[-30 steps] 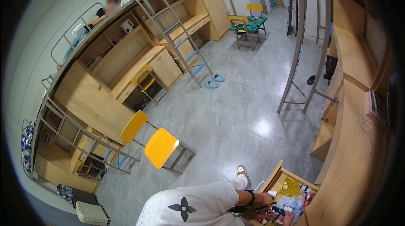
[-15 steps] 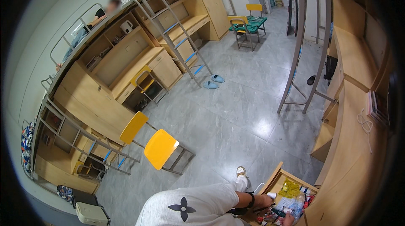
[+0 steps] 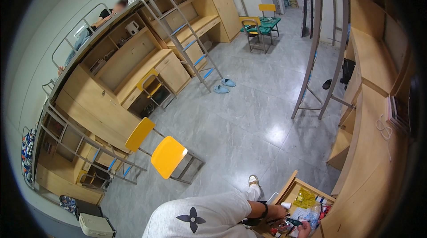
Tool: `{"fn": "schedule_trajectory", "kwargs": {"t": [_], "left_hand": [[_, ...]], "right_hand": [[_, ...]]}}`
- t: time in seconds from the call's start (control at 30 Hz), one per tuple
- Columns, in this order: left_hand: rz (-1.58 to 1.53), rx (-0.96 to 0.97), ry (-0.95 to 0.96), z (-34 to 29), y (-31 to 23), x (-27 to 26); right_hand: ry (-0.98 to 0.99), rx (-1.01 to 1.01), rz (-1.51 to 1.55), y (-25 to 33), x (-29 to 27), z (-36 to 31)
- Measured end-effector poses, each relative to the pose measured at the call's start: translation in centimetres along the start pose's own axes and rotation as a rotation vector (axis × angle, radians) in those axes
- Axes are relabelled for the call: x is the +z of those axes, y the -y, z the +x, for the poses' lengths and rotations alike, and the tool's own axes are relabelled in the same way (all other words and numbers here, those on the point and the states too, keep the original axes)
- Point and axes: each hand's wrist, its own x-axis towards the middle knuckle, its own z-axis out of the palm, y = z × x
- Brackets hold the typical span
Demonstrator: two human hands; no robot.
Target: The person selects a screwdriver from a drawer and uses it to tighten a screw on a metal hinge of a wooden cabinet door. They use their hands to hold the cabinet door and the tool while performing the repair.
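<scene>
My left hand (image 3: 279, 212), with a black band on its wrist, reaches over the near-left part of an open wooden drawer (image 3: 289, 185). Its fingers are too small and partly covered to make out. At the bottom of the view, my right hand (image 3: 304, 229) grips a dark, slim object (image 3: 293, 222) whose kind is unclear. Small things fill the drawer: a yellow plastic packet (image 3: 304, 198), clear plastic wrapping (image 3: 313, 214), a white roll-shaped piece (image 3: 286, 205) and red bits.
The drawer juts from a wooden desk (image 3: 372, 149) on the right, which bears a white cable (image 3: 384, 133). A yellow chair (image 3: 169, 157) stands on the grey tiled floor. Metal ladder posts (image 3: 307, 87) rise ahead. A person (image 3: 104, 18) lies on an upper bunk at left.
Both hands stay in the drawer, with the right hand still holding the dark object a little higher in the view. The rest of the room shifts slightly left with the camera.
</scene>
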Motion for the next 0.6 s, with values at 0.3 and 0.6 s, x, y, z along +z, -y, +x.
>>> {"fn": "schedule_trajectory", "kwargs": {"t": [0.3, 0.6], "left_hand": [[0.161, 0.057, 0.119, -0.5, -1.9, -3.3], [-0.402, -0.107, -0.040, -3.5, -1.4, -4.2]], "right_hand": [[-0.012, 0.133, -0.115, 0.3, -1.0, -0.2], [0.003, 0.074, -0.089, 3.2, 2.5, -2.2]]}}
